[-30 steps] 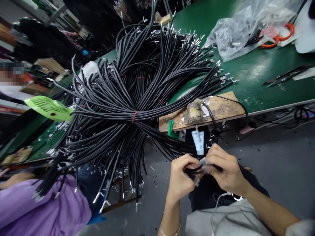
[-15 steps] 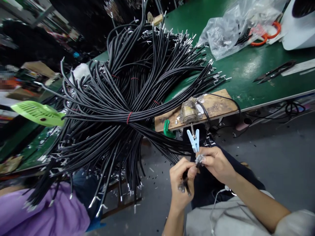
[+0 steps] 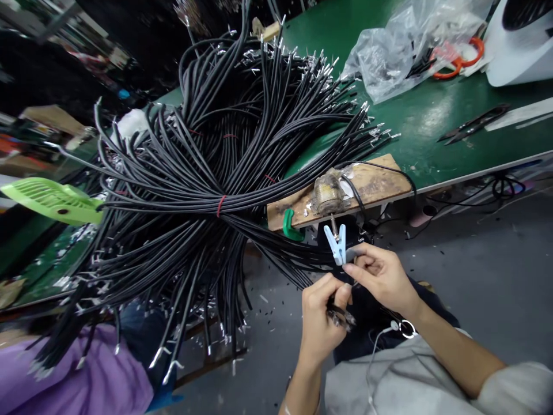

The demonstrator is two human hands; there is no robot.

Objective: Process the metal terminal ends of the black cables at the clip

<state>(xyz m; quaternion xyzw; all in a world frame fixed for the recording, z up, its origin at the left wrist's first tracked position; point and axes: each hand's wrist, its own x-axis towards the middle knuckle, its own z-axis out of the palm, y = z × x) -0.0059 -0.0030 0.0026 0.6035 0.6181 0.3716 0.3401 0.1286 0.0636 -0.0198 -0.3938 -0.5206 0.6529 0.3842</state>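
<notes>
My left hand (image 3: 322,317) is closed around several black cables, whose stripped, frayed ends (image 3: 343,317) poke out below the thumb. Just above and to the right, my right hand (image 3: 384,279) is pinched, its thumb and forefinger beside a light-blue clothespin (image 3: 337,246). Something small and greyish shows at the fingertips; I cannot make out what it is. The clothespin sits on the shaft of a small tape-wrapped motor (image 3: 329,193). That motor is fixed to a wooden board (image 3: 382,176) at the bench edge, next to a green clamp (image 3: 291,225).
A large heap of black cables (image 3: 207,202), tied with red bands, covers the bench and hangs over its edge. Right of it lie a plastic bag (image 3: 375,63), orange-handled scissors (image 3: 449,70) and dark snips (image 3: 473,124). A person in a purple garment (image 3: 99,369) is at lower left.
My right hand has moved up from the cable ends to beside the clothespin. My left hand has turned slightly, the cables still in it. The whole view has shifted a little.
</notes>
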